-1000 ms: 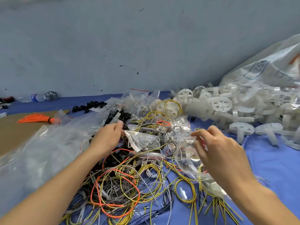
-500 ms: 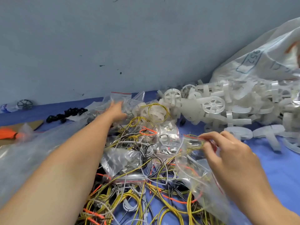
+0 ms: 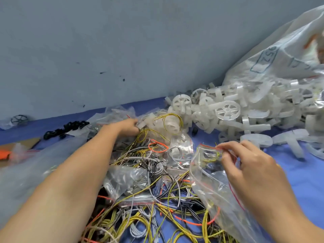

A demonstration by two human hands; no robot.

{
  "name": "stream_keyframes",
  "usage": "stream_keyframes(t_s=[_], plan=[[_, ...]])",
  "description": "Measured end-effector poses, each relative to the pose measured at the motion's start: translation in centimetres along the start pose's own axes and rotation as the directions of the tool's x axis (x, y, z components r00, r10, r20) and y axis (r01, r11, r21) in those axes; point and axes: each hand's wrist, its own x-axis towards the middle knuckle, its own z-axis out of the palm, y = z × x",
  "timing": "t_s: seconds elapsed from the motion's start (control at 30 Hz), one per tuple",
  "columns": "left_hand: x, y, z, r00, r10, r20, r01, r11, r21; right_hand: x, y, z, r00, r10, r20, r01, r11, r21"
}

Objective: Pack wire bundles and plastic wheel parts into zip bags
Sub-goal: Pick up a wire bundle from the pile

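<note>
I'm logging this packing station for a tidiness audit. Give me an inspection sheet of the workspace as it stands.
Surface: blue cloth, mostly covered.
Job's things: tangled wire pile; white wheel parts heaped at the back right; zip bag with its mouth held open.
Clutter: black rings; orange bundle; large printed sack.
Grippers: left hand reaches among the far bags, grip hidden; right hand pinches the zip bag's rim.
Cables: only the loose wires.
Surroundings: grey-blue wall, marked with dark specks.
</note>
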Motion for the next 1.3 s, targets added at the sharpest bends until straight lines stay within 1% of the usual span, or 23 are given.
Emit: stream_keyframes(t_s=[0.2,0.3,0.37,0.47,0.53,0.6,0.67,0.73,0.8,0.83,0.87,0.9,0.93,0.97,1.0,1.03,1.07,1.1,1.13,1.17,1.2,1.23,1.3], plan=[[-6.8,0.1,1.0,0.994,0.109,0.004,-0.108,0.992,-0.071,0.0,-1.4,-0.6,1.0,0.0,0.003,0.0,0.998,0.066],[-10.1,0.1,1.6,0.988,0.154,0.011,-0.152,0.985,-0.084,-0.3,-2.0,-1.0,1.0,-0.013,0.006,0.012,0.997,0.07],[-11.9,0.0,1.8,0.986,0.167,-0.007,-0.167,0.982,-0.086,-0.5,-2.4,-1.1,1.0,-0.024,0.018,0.023,0.998,0.06],[-14.1,0.2,1.8,0.978,0.203,-0.047,-0.207,0.969,-0.136,-0.7,-2.8,-1.2,0.999,-0.029,0.031,0.027,0.999,0.045],[-15.5,0.4,1.5,0.973,0.196,-0.124,-0.218,0.953,-0.21,-0.7,-3.0,-1.5,0.999,-0.029,0.035,0.027,0.998,0.056],[-17.0,0.5,0.8,0.962,0.129,-0.241,-0.205,0.925,-0.32,-0.7,-3.1,-1.8,0.999,-0.035,0.023,0.033,0.996,0.08],[-18.7,0.5,-0.2,0.933,0.058,-0.356,-0.211,0.888,-0.409,-0.7,-3.3,-2.1,0.999,-0.047,0.016,0.046,0.995,0.09],[-20.4,0.2,-1.2,0.886,-0.002,-0.464,-0.249,0.842,-0.479,-0.8,-3.6,-2.3,0.998,-0.062,0.021,0.059,0.994,0.091],[-22.3,0.0,-1.7,0.824,-0.083,-0.561,-0.321,0.747,-0.582,-1.0,-3.9,-2.6,0.997,-0.079,0.012,0.077,0.993,0.089],[-23.2,-0.2,-1.9,0.792,-0.15,-0.591,-0.364,0.662,-0.655,-1.2,-4.1,-2.7,0.996,-0.092,0.001,0.091,0.992,0.085],[-24.1,-0.3,-2.1,0.771,-0.231,-0.593,-0.406,0.538,-0.738,-1.5,-4.3,-2.7,0.994,-0.11,-0.009,0.11,0.991,0.077],[-24.9,-0.5,-2.2,0.769,-0.305,-0.562,-0.438,0.39,-0.81,-1.7,-4.4,-2.7,0.991,-0.13,-0.015,0.13,0.989,0.066],[-25.6,-0.6,-2.3,0.781,-0.353,-0.514,-0.447,0.258,-0.856,-1.9,-4.6,-2.7,0.989,-0.146,-0.015,0.147,0.988,0.056],[-26.2,-0.7,-2.3,0.808,-0.365,-0.462,-0.424,0.184,-0.887,-2.0,-4.8,-2.7,0.987,-0.158,-0.013,0.158,0.986,0.049],[-26.6,-0.6,-2.4,0.843,-0.346,-0.411,-0.368,0.187,-0.911,-2.1,-5.0,-2.7,0.986,-0.166,-0.008,0.166,0.985,0.044],[-27.0,-0.4,-2.3,0.879,-0.311,-0.361,-0.296,0.237,-0.925,-2.2,-5.1,-2.7,0.985,-0.173,0.0,0.173,0.984,0.04],[-27.2,-0.2,-2.1,0.91,-0.266,-0.319,-0.23,0.317,-0.92,-2.4,-5.2,-2.7,0.984,-0.178,0.002,0.178,0.983,0.036],[-27.3,0.0,-1.8,0.927,-0.223,-0.301,-0.18,0.438,-0.881,-2.5,-5.2,-2.7,0.984,-0.18,0.001,0.18,0.983,0.029],[-27.4,0.3,-1.3,0.929,-0.183,-0.321,-0.149,0.61,-0.778,-2.7,-5.2,-2.7,0.984,-0.18,0.004,0.18,0.984,0.021],[-27.4,0.5,-0.9,0.921,-0.131,-0.366,-0.131,0.781,-0.611,-2.8,-5.2,-2.7,0.984,-0.179,0.01,0.179,0.984,0.013],[-27.5,0.7,-0.5,0.908,-0.076,-0.412,-0.12,0.895,-0.43,-2.9,-5.1,-2.6,0.984,-0.178,0.017,0.178,0.984,0.008],[-27.6,0.7,-0.3,0.897,-0.046,-0.439,-0.095,0.951,-0.294,-3.0,-5.1,-2.5,0.984,-0.177,0.02,0.177,0.984,0.005],[-27.8,-0.2,-0.6,0.896,-0.047,-0.441,-0.022,0.988,-0.15,-3.1,-5.0,-2.4,0.984,-0.176,0.019,0.176,0.984,-0.004]])
